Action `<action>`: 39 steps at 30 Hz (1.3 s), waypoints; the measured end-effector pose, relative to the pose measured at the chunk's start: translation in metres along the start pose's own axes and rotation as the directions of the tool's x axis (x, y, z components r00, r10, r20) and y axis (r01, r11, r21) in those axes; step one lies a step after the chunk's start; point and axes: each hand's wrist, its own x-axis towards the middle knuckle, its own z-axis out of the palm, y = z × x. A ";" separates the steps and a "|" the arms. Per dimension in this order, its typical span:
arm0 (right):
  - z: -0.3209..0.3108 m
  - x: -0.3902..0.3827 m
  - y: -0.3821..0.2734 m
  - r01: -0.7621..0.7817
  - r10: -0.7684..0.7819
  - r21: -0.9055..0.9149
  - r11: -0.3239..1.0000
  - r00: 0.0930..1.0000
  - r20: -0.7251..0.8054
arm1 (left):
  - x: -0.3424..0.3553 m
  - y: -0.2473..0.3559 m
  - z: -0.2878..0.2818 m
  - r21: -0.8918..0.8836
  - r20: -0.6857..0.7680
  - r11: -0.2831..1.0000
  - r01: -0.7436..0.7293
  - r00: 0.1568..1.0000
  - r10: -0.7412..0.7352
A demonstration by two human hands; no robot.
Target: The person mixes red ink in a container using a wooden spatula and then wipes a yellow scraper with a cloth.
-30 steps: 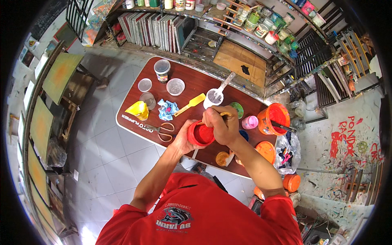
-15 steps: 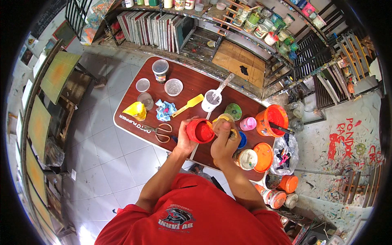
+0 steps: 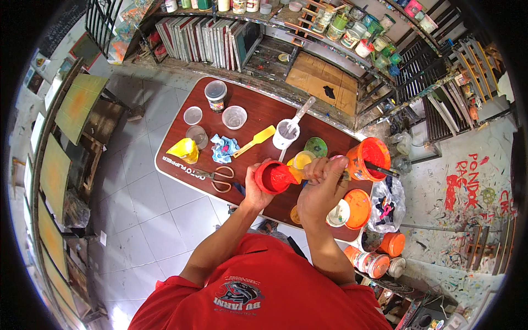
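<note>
My left hand (image 3: 253,193) is wrapped round a red plastic jar (image 3: 273,181), tilted so that wet red paint shows inside it. My right hand (image 3: 320,192) grips a spatula, whose yellow-orange blade (image 3: 297,174) meets the jar's right rim. Paint smears the blade's end, and the fingers hide most of the handle. Just beyond this hand are a yellow tub (image 3: 303,159) and a green-smeared bowl (image 3: 316,147). A large orange bucket (image 3: 360,165) of red-orange paint stands to their right, a dark-handled tool leaning in it.
On the brown folding table (image 3: 258,118) lie scissors (image 3: 221,180), a crumpled blue cloth (image 3: 224,148), a yellow spatula (image 3: 254,141) and a yellow pouch (image 3: 184,149). A white tub (image 3: 285,135) holds another spatula. Paint-pot shelves (image 3: 352,38) run behind; an orange lid (image 3: 357,209) lies at right.
My right hand has moved a little to the right and turned over, bringing the spatula's blade into view at the jar's rim. My left hand still holds the jar, now slightly turned.
</note>
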 end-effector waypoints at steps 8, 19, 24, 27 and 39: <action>0.006 -0.018 -0.010 0.074 -0.086 0.067 0.995 0.978 0.191 | -0.013 -0.002 0.012 0.037 -0.094 0.992 0.122 0.989 -0.118; -0.022 -0.027 0.028 0.007 0.076 -0.206 0.979 0.916 0.394 | -0.021 0.003 0.003 0.060 -0.050 0.962 0.265 0.964 -0.262; -0.012 -0.008 -0.008 -0.018 0.133 -0.275 0.961 0.905 0.405 | -0.019 0.000 0.009 0.090 -0.052 0.958 0.273 0.962 -0.270; -0.004 -0.010 -0.032 -0.024 0.072 -0.130 0.991 0.922 0.380 | -0.021 0.002 0.019 0.096 -0.075 0.943 0.320 0.947 -0.314; -0.018 -0.030 -0.021 0.040 0.012 -0.166 0.985 0.952 0.305 | -0.017 0.002 0.017 0.002 -0.053 0.947 0.322 0.945 -0.322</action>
